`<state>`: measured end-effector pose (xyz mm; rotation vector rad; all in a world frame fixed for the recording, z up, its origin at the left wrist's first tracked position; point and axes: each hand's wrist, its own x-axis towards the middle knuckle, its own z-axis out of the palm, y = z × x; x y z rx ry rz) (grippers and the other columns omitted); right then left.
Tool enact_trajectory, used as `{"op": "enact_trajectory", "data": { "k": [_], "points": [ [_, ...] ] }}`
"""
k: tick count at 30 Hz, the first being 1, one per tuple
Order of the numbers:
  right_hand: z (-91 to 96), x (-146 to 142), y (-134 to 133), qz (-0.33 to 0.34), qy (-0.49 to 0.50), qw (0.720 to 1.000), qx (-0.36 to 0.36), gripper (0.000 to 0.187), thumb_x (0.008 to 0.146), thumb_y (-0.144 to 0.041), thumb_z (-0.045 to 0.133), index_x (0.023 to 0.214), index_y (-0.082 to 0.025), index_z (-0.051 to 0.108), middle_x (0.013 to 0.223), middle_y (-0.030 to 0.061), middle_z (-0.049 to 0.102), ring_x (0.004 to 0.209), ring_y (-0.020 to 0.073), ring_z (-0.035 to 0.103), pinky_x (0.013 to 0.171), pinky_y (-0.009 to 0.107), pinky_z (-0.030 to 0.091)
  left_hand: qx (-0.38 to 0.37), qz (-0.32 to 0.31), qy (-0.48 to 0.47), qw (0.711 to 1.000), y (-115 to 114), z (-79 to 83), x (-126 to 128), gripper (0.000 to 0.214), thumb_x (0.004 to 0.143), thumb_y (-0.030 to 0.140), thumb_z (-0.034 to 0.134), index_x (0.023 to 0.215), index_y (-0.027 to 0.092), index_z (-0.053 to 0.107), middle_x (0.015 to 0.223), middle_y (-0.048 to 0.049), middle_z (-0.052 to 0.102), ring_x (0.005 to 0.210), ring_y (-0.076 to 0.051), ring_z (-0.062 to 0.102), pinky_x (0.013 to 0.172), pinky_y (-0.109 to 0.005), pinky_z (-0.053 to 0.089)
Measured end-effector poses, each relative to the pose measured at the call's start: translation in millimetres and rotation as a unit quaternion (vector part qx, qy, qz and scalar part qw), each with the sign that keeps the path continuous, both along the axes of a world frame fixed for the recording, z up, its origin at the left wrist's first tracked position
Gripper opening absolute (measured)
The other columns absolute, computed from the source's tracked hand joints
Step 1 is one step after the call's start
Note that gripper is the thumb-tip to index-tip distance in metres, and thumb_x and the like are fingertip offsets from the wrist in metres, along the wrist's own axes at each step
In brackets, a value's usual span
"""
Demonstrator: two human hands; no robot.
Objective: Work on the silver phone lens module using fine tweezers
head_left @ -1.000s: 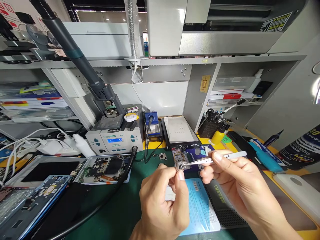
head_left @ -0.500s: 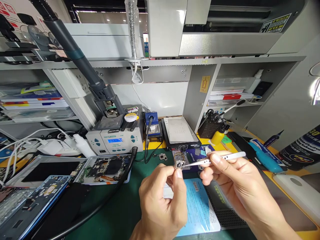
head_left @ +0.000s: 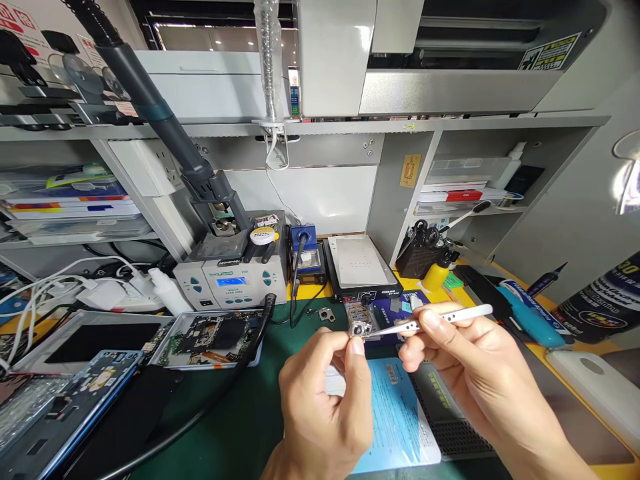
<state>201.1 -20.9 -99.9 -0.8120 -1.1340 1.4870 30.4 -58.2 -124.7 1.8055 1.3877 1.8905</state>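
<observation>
Between thumb and forefinger, my left hand [head_left: 327, 400] pinches a small camera module [head_left: 360, 329] with a metal frame and a dark lens. My right hand [head_left: 470, 363] grips metal tweezers [head_left: 425, 321], slanted down to the left. Their tips reach the right edge of the module; whether they touch it I cannot tell. Below both hands lies a light blue printed card [head_left: 393, 413]. Another small camera module [head_left: 326, 314] rests on the green mat [head_left: 230, 420] behind my left hand.
A grey hot-air station [head_left: 233, 277] stands at the back left, its black hose [head_left: 215, 403] crossing the mat. Left of it is a tray [head_left: 257, 357] with circuit boards. An opened phone [head_left: 80, 407] lies front left. A flat heating plate [head_left: 363, 263] sits behind my hands.
The module in my left hand has tilted slightly, so its lens shows more. The tweezers have shifted a few pixels to the right at their tips.
</observation>
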Motion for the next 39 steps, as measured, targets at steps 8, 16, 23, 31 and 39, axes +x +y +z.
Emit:
{"op": "enact_trajectory", "data": {
  "k": [8, 16, 23, 31, 39],
  "points": [
    [-1.6, -1, -1, -0.011, -0.008, 1.000, 0.017, 0.017, 0.094, -0.033, 0.075, 0.089, -0.016, 0.077, 0.068, 0.0098, 0.079, 0.062, 0.0183, 0.074, 0.062, 0.026, 0.061, -0.019, -0.006, -0.009, 1.000, 0, 2.4, 0, 0.020, 0.093, 0.016, 0.057, 0.074, 0.019, 0.060, 0.058, 0.0039, 0.051, 0.048, -0.010, 0.051, 0.047, -0.021, 0.041],
    [-6.4, 5, -5, -0.055, 0.002, 0.996, 0.073, 0.009, 0.094, -0.031, 0.075, 0.092, -0.023, 0.079, 0.072, 0.0041, 0.080, 0.068, 0.0190, 0.076, 0.068, 0.027, 0.062, -0.101, -0.054, -0.098, 0.989, -2, 0.6, 1, 0.024, 0.097, 0.027, 0.058, 0.075, 0.020, 0.064, 0.051, 0.0049, 0.052, 0.045, -0.012, 0.052, 0.048, -0.024, 0.041],
    [-9.1, 5, -4, -0.090, -0.007, 0.990, 0.110, 0.007, 0.091, -0.033, 0.077, 0.095, -0.027, 0.080, 0.070, 0.0005, 0.079, 0.064, 0.0187, 0.077, 0.068, 0.026, 0.063, -0.234, -0.120, -0.281, 0.923, -3, 8.7, 1, 0.032, 0.095, 0.040, 0.061, 0.069, 0.020, 0.061, 0.047, 0.0037, 0.054, 0.046, -0.013, 0.053, 0.051, -0.026, 0.042],
    [-10.2, 2, -12, -0.129, -0.049, 0.983, 0.124, 0.008, 0.091, -0.033, 0.078, 0.097, -0.028, 0.080, 0.075, 0.0012, 0.080, 0.068, 0.0210, 0.077, 0.070, 0.031, 0.064, -0.257, -0.176, -0.317, 0.896, 3, 0.7, -5, 0.033, 0.096, 0.040, 0.062, 0.071, 0.019, 0.064, 0.049, 0.0050, 0.054, 0.044, -0.011, 0.052, 0.059, -0.030, 0.042],
    [-10.4, -1, -15, -0.136, -0.086, 0.978, 0.129, 0.011, 0.088, -0.035, 0.081, 0.093, -0.025, 0.081, 0.072, 0.0045, 0.081, 0.066, 0.0224, 0.078, 0.068, 0.031, 0.065, -0.265, -0.184, -0.312, 0.894, 0, 1.3, -3, 0.033, 0.096, 0.042, 0.062, 0.075, 0.018, 0.065, 0.050, 0.0051, 0.054, 0.044, -0.011, 0.052, 0.057, -0.029, 0.041]
  ]
}}
